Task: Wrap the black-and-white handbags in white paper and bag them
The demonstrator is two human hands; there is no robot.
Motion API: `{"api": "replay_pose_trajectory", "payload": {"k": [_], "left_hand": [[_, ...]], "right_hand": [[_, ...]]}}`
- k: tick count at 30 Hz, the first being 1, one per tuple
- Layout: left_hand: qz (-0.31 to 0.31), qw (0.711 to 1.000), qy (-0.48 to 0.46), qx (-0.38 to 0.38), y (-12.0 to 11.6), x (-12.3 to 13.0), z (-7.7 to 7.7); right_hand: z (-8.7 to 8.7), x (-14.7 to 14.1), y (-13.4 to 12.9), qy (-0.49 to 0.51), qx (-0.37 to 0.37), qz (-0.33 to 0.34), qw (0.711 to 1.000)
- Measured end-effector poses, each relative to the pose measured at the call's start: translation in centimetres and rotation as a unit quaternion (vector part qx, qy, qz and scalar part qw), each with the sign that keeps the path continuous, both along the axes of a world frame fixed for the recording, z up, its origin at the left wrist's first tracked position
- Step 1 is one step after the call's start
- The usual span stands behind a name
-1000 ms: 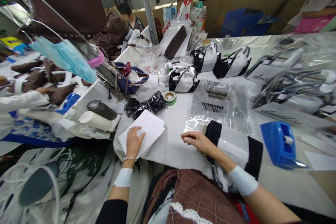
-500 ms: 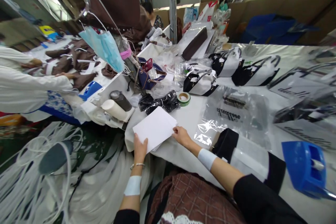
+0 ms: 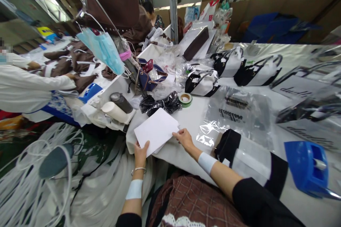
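A stack of white paper sheets (image 3: 157, 129) lies at the near left corner of the white-covered table (image 3: 186, 159). My left hand (image 3: 140, 151) grips its near left edge, thumb on top and fingers underneath. At the right edge my right hand (image 3: 183, 137) pinches the paper's corner between thumb and fingers. Just beyond the stack are a bundle of black plastic-wrapped straps (image 3: 161, 103) and a roll of green tape (image 3: 185, 100). To the right of my right hand lies a black and white bag (image 3: 250, 159) on its side.
Clear printed plastic bags (image 3: 231, 113) lie mid-table, with several black and white handbags (image 3: 202, 83) behind. A blue tape dispenser (image 3: 306, 166) sits at right. Cups (image 3: 121, 103) stand left, below a hanging blue mask (image 3: 102, 48). A co-worker's white sleeve (image 3: 34, 81) shows far left.
My right hand has shifted slightly left along the paper's edge. My left hand and the stack stay almost in place. The view has moved a little.
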State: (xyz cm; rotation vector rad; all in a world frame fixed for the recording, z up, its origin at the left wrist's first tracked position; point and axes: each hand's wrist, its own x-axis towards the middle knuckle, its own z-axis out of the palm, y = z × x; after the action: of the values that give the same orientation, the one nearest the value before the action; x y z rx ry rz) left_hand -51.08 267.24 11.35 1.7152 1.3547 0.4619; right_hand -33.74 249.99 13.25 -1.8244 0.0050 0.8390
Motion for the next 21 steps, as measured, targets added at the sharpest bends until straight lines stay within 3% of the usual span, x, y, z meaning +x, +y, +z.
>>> {"api": "replay_pose_trajectory", "payload": {"k": [2, 7, 10, 14, 18, 21], "left_hand": [[0.009, 0.997, 0.067, 0.024, 0.0, -0.7, 0.8], [-0.051, 0.980, 0.167, 0.092, -0.5, -2.2, 3.4], [-0.053, 0.977, 0.158, 0.134, -1.3, -2.6, 4.4], [-0.033, 0.987, 0.062, 0.148, -2.5, -2.8, 5.9], [-0.063, 0.993, 0.047, 0.091, -3.9, -1.7, 7.7], [-0.140, 0.989, 0.030, 0.043, -5.8, 1.5, 8.3]], "right_hand": [[-0.5, 0.6, -0.1, 0.043, 0.008, 0.001, 0.999], [-1.3, 0.2, 0.6, 0.083, 0.041, -0.017, 0.996], [-1.3, -0.4, 0.5, 0.097, 0.071, -0.017, 0.993], [-0.6, -1.0, -0.7, 0.120, 0.108, -0.007, 0.987], [1.1, -0.7, -4.2, 0.096, 0.132, -0.026, 0.986], [2.9, 0.0, -9.9, 0.041, 0.141, -0.075, 0.986]]}}
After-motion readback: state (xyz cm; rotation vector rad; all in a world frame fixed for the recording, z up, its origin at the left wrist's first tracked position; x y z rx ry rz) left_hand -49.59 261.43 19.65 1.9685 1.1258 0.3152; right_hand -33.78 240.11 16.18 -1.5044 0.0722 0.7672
